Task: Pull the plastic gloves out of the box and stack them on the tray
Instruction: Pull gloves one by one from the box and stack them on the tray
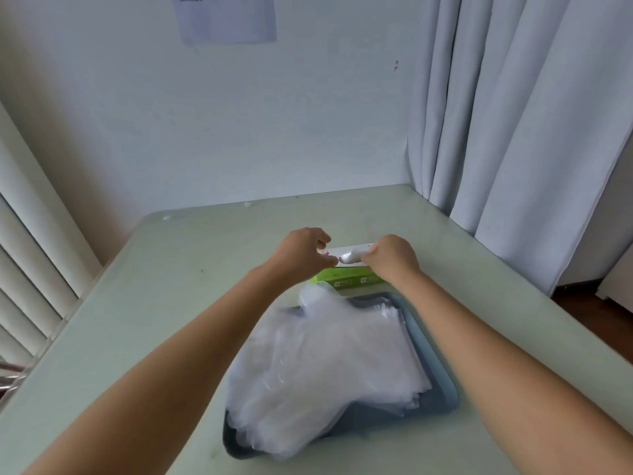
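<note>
A white and green glove box lies on the table just beyond the blue tray. A thick pile of clear plastic gloves covers most of the tray and hangs over its near left edge. Both hands are on top of the box. My left hand rests at the box's left end, fingers curled at the opening. My right hand pinches a bit of white plastic glove that sticks out of the slot. The box's top is mostly hidden by the hands.
The pale green table reaches to a white wall. White curtains hang at the right, close to the table's far right corner. Louvred panels stand at the left. A paper sheet is stuck on the wall.
</note>
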`<state>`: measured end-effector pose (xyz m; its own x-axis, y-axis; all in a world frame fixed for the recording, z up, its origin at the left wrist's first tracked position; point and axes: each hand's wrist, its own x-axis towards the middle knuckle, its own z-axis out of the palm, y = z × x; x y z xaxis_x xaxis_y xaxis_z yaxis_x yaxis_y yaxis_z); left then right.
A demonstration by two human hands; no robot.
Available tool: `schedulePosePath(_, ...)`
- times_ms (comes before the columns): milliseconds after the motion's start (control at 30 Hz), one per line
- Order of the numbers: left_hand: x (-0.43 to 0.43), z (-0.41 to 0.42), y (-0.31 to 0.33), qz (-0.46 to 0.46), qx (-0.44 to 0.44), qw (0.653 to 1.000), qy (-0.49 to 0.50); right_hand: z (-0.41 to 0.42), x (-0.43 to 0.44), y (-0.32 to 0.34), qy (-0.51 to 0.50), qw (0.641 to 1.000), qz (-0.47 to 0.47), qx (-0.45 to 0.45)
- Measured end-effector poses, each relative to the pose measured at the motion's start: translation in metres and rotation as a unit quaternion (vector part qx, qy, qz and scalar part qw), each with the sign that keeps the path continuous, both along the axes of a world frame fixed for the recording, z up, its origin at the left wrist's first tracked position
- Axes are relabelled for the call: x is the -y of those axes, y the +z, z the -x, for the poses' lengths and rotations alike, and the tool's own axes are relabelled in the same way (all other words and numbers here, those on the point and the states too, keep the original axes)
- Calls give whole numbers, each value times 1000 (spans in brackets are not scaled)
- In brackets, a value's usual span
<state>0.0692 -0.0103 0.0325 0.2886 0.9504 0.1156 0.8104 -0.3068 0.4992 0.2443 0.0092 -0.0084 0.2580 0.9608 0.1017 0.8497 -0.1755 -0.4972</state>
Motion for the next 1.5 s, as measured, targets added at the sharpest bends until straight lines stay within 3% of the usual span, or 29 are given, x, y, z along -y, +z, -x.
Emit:
schedulePosePath(267, -48, -14, -40, 129, -103, 985, -45, 25, -27, -4, -90, 991, 94, 34)
schedulePosePath(600, -50, -12, -51, 123, -57, 989, -62, 25, -26, 5, -86, 991, 103, -10)
schedulePosePath(833, -51, -11, -55, 128, -55, 988, -64, 12, -29, -6, -86, 995, 42, -23)
schedulePosePath(1000, -54, -11, -57, 127, -68, 988, -63, 0, -20, -9, 21, 997, -57, -39)
schedulePosePath(1200, -58, -13, -54, 123, -88, 986, -66, -9, -14, 4, 139, 975, -165, -61)
schedulePosePath(1333, -58, -13, -55, 121, -82, 987, -67, -8, -9, 31, 165, 956, -231, -67)
schedulePosePath(1500, -57, -13, -56, 124, -75, 987, -64, -14, -9, 53, 196, 959, -188, -81)
